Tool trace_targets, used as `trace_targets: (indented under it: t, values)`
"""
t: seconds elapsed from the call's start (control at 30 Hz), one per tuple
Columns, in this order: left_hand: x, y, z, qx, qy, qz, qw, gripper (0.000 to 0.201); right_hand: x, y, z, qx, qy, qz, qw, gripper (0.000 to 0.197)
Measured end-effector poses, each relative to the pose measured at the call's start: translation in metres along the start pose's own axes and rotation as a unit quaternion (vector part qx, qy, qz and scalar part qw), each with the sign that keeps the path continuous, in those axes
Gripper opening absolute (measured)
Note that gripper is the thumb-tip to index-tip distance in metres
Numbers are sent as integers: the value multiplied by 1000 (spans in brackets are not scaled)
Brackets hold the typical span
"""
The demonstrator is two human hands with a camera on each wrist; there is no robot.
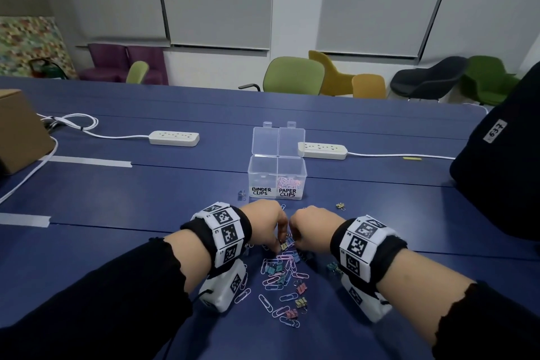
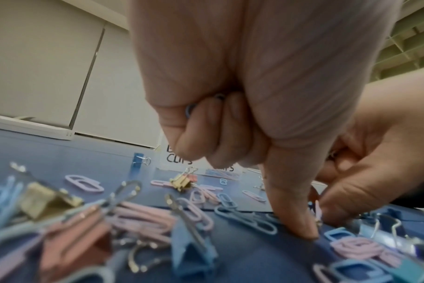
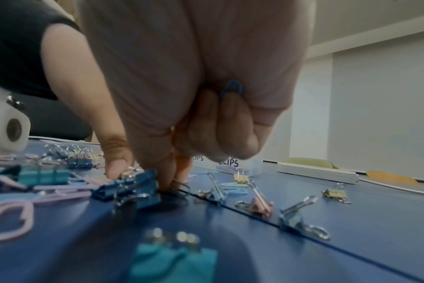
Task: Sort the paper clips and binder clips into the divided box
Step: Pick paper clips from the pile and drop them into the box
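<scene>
Curling both hands (image 1: 264, 221) (image 1: 314, 225), apparently around paper clips (image 3: 231, 89).

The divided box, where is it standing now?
In the head view, the divided box stands open at the table's centre, just beyond both hands, with a white power strip behind its right side.
</scene>
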State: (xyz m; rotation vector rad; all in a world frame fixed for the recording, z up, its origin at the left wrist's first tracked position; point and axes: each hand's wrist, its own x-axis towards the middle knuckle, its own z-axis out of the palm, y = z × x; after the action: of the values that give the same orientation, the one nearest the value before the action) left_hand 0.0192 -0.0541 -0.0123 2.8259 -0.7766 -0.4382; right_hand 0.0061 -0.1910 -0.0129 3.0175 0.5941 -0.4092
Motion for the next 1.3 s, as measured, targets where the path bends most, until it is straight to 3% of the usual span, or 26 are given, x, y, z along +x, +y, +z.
trace_targets:
  t: [0.13, 0.33, 0.43, 0.5, 0.57, 0.63, 0.7, 0.73, 0.8, 0.83, 0.9, 0.97, 1.03, 1.23, 1.3]
  values:
    - [1, 1, 1, 7, 7, -15, 1000, 19, -1, 0, 0, -9, -11, 9, 1000, 11]
    - [1, 0, 7, 34, -11, -31, 999, 20, -6, 8, 3, 17, -3, 26, 1000, 15]
    - [-1, -3, 7, 28, -51, -47, 997, 15, -9, 21, 1, 104, 10, 45, 993, 16]
    - [-4, -5, 7, 25, -79, -63, 995, 16, -15, 28, -2, 220, 17, 63, 973, 25]
    - [-8, -6, 3, 14, -87, -83, 993, 17, -24, 31, -4, 407, 7, 86, 909, 28]
    - [-13, -7, -2, -52, -69, -98, 991, 22, -33, 35, -2, 619, -10, 100, 779, 29]
    - [-17, -10, -6, -240, -41, -112, 963, 22, -40, 41, 0, 766, -35, 81, 636, 29]
    - [-20, -13, -7, -372, -29, -128, 919, 24, -43, 43, 0, 814, -45, 61, 576, 28]
    - [-24, -20, -6, -591, 9, -142, 794, 28, -48, 47, 1, 875, -43, 22, 482, 21]
    - [-26, -24, -5, -664, 21, -140, 734, 28, -50, 48, 2, 893, -37, 2, 449, 16]
    - [-30, -27, -3, -758, 23, -127, 640, 27, -53, 46, 7, 914, -32, -33, 403, 17]
    - [-35, -25, -1, -802, 19, -114, 586, 22, -53, 42, 13, 919, -29, -33, 392, 21]
    - [-39, -21, 3, -813, 19, -109, 571, 19, -50, 37, 17, 913, -26, 2, 406, 19]
    - [-43, -15, 17, -776, 25, -116, 619, 23, -46, 22, 22, 871, -20, 92, 482, 31]
    - [-44, -15, 18, -741, 28, -143, 656, 24, -47, 20, 23, 847, -16, 112, 519, 37]
